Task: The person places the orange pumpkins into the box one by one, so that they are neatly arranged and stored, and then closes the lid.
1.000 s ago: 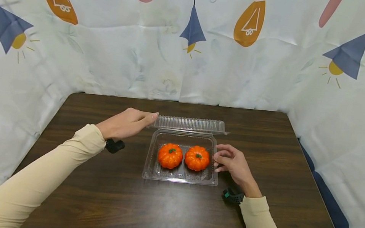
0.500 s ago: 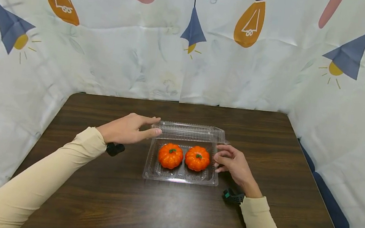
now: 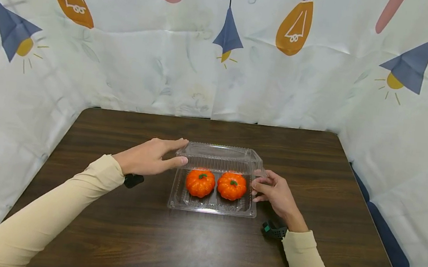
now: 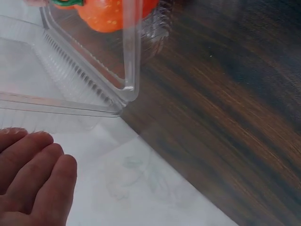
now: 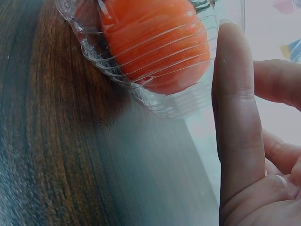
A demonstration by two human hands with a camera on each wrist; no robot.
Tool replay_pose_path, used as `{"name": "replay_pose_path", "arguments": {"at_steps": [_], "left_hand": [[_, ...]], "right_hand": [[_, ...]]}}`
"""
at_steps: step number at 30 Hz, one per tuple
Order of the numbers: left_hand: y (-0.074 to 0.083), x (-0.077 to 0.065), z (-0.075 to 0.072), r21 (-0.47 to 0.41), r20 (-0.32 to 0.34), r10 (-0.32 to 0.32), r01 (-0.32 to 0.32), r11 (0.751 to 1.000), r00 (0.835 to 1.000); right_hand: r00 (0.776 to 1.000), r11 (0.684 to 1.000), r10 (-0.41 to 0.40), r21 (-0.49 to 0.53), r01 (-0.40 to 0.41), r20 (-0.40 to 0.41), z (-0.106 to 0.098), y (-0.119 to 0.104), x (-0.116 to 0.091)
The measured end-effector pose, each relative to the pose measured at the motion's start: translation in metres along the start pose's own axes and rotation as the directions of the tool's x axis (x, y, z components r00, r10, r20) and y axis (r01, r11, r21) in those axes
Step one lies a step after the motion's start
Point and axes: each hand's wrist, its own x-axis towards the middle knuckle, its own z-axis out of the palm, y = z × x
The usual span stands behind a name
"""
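A clear plastic clamshell container lies on the table with its ribbed lid hinged at the back, tilted forward over the base. Two orange pumpkins with green stems sit side by side inside. My left hand is at the lid's left end with straight fingers; in the left wrist view its fingers lie along the lid's outer side. My right hand pinches the container's right rim, the thumb straight against it and the other fingers bent behind.
The dark wood-grain table stretches around the container. White patterned cloth hangs along its back and sides. Each wrist wears a dark band, one being the right wristband.
The lid has swung forward from tilted back and now leans over the pumpkins. My left hand has come forward with it, while the right hand and container base have stayed put.
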Motion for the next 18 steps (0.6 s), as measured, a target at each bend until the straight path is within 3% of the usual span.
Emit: {"name": "replay_pose_path", "arguments": {"at_steps": [18], "left_hand": [[-0.005, -0.006, 0.013, 0.047, -0.032, 0.052, -0.050, 0.998, 0.998]], "right_hand": [[1.000, 0.999, -0.020, 0.026, 0.020, 0.021, -0.002, 0.001, 0.000]]}}
